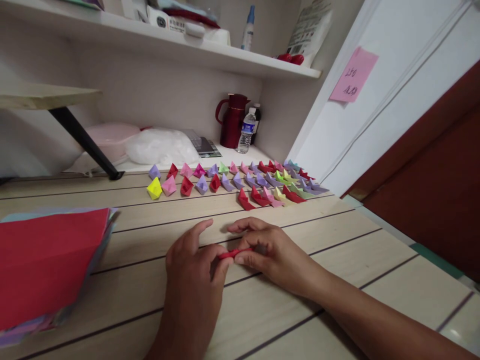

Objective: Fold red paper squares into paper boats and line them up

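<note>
My left hand [195, 270] and my right hand [264, 250] meet low over the wooden floor [337, 240]. Both pinch a small folded red paper piece [234, 253] between their fingertips. The paper is thin and lies almost flat between the hands; its shape is mostly hidden by my fingers. Beyond my hands, rows of several folded paper boats [232, 182] in red, pink, purple, green and yellow stand on the floor. A stack of coloured paper sheets [48, 265], red on top, lies to the left of my left hand.
A low shelf at the back holds a dark red jug [232, 120], a water bottle [246, 131] and a white plastic bag [161, 146]. A black table leg [84, 142] slants down at left. A white door frame with a pink note [353, 75] stands at right.
</note>
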Demonstrator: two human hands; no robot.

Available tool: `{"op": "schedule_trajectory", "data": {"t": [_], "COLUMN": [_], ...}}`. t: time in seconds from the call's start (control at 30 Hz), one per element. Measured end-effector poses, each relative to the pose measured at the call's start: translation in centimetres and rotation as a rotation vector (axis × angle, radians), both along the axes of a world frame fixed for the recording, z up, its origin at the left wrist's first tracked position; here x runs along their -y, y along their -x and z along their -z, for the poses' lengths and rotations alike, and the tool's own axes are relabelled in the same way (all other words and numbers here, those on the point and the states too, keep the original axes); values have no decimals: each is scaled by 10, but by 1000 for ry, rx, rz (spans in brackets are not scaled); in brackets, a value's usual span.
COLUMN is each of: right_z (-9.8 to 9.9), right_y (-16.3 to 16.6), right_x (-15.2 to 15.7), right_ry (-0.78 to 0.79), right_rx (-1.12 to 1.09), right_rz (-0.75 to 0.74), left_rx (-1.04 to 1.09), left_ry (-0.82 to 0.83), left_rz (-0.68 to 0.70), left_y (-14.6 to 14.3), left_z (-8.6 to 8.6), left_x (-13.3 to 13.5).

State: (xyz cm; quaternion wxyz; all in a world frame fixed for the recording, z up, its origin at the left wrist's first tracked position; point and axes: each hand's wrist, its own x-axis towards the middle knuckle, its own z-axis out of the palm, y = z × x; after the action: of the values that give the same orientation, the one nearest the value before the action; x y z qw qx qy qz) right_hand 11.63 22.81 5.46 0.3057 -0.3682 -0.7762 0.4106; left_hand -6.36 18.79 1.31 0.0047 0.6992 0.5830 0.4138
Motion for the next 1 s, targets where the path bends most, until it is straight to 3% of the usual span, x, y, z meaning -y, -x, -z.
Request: {"op": "schedule_trajectory", "data": {"t": [0.1,0.2,0.37,0.53,0.73,0.87,1.0], "right_z": [0,-1,-6,-7,-7,-6,-5], "right_y": [1,4,4,0,0,1,3], "right_x": [1,1,-2,-7,-6,-4,-2], "right_ry": [154,416,724,819,805,798,869], "right_rx": [-98,-296,-574,-654,-703,-737,-762], "right_rz": [47,91,59,94,15,-85,-56], "left_rx": [111,290,474,669,1246,1384,1469], "left_ry": [3,59,78,148,481,582,606], "left_rz": [20,51,54,95,282,384,351], "left_y": [0,-3,-7,-9,-10,-17,-25], "left_z": [0,-5,-14,-14,-10,-15,-23], "left_x": [-1,1,9,7,-5,-1,5]}}
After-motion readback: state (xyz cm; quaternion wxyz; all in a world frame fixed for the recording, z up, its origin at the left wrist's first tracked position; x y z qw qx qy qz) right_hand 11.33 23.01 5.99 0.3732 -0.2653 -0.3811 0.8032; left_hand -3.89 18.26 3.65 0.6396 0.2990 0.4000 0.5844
